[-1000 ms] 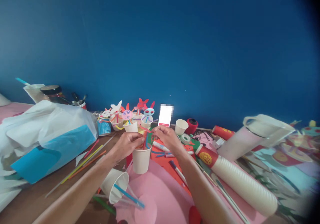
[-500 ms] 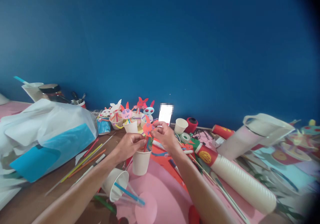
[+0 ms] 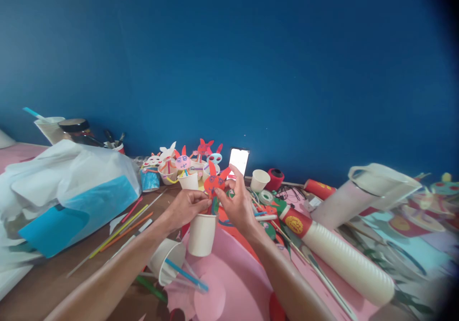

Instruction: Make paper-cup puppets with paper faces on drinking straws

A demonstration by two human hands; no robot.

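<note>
A red paper rabbit head [image 3: 214, 182] with pointed ears and a drawn face stands over a white paper cup [image 3: 202, 235]. My left hand [image 3: 188, 207] is closed at the cup's rim, its fingertips pinching the thin red straw-like stem below the head. My right hand [image 3: 239, 206] holds the head's right side, with the thumb low on its front and the index finger raised by the ear. The stem's lower end is hidden inside the cup. Just left of it a second white cup [image 3: 168, 261] lies tipped over, with a blue straw [image 3: 186, 275] sticking out.
Finished-looking rabbit cups, one with a pink head [image 3: 182, 162], stand at the back before a lit phone [image 3: 238, 162]. A cup stack [image 3: 347, 259] and a pitcher [image 3: 344, 204] lie right. Coloured straws [image 3: 120, 232] and a plastic bag [image 3: 68, 182] are left.
The rabbit head has turned to face me, so both ears and its drawn face show. My right hand has shifted slightly down, with its index finger lifted. My left hand stays at the cup.
</note>
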